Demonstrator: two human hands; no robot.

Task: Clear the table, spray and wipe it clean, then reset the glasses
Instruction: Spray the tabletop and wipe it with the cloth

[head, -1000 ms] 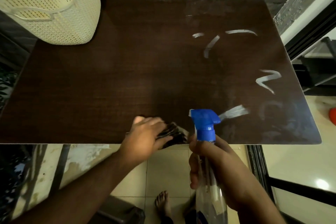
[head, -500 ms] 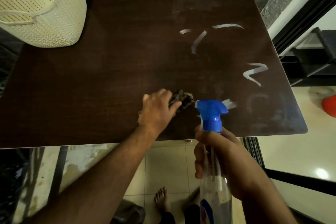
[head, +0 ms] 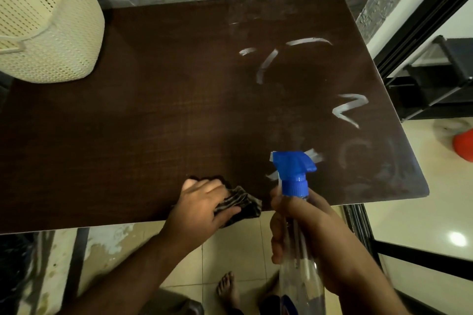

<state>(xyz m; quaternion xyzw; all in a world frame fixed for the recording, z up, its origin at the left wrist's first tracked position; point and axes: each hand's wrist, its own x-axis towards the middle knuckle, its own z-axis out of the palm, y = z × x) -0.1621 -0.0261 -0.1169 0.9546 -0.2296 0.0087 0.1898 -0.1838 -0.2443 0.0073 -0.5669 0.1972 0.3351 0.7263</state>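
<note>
The left hand [head: 202,206] has pulled the cloth [head: 240,203] back from mid-surface to the near edge of the dark wooden surface [head: 153,123], where the cloth now overhangs the lip a little, while the right hand [head: 309,235] holds the spray bottle [head: 297,212] in about the same spot as before, just beside the cloth and over the near edge. The left fingers [head: 217,186] lie pressed down on the dark, ribbed cloth, gripping it against the wood. The right fingers [head: 277,227] are wrapped around the clear bottle's neck below its blue trigger head [head: 293,163]; whether one rests on the trigger cannot be told, since the head hides it. A blue and white label shows at the bottle's lower end, cut off by the bottom of the frame, and no writing on it can be read. One cream perforated basket [head: 51,28] stands on the far left corner of the surface, its top and left side cut off. About six pale streaks [head: 349,108] mark the right half of the wood, with fainter smears near the right edge too dim to count. No glasses are in view. One bare foot [head: 227,286] stands on the tiled floor [head: 238,245] below, and one orange object [head: 464,144] at the right is cut off and unclear.
</note>
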